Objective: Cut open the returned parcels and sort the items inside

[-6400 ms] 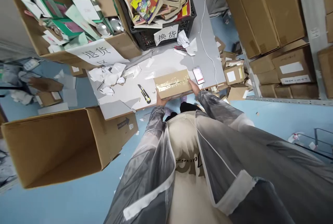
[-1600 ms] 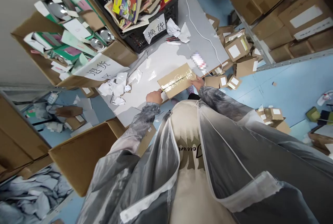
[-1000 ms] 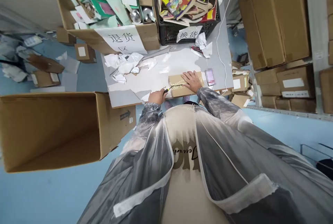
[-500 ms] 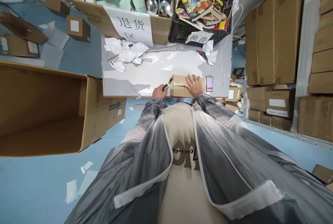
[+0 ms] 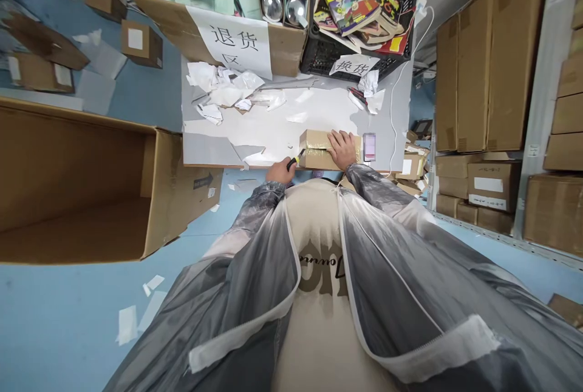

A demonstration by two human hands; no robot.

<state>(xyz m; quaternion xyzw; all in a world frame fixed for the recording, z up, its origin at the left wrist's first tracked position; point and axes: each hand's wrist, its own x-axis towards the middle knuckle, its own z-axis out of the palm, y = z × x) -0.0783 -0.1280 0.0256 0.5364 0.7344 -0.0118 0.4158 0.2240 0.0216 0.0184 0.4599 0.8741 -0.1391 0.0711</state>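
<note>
A small cardboard box point(image 5: 314, 139) with shiny clear tape lies at the front edge of the white table point(image 5: 273, 137). A dark slit runs along the middle of its top. My left hand point(image 5: 279, 171) is closed around a black and yellow utility knife point(image 5: 292, 162), whose tip is at the box's left end. Across the right part of the box rests my right hand point(image 5: 342, 149), fingers laid over the top and pressing on it. Just right of the box is a phone point(image 5: 369, 147) with its screen lit.
A large carton point(image 5: 286, 52) of returned items and a black crate point(image 5: 319, 58) of books stand at the table's back. Crumpled paper point(image 5: 223, 85) lies before the carton. An open large box point(image 5: 173, 198) is at left; shelves with boxes point(image 5: 494, 182) stand at right.
The knife has shifted lower at the box's left end, and my left hand has dropped a little with it. The gap in the box top looks wider. My right hand stays on the box.
</note>
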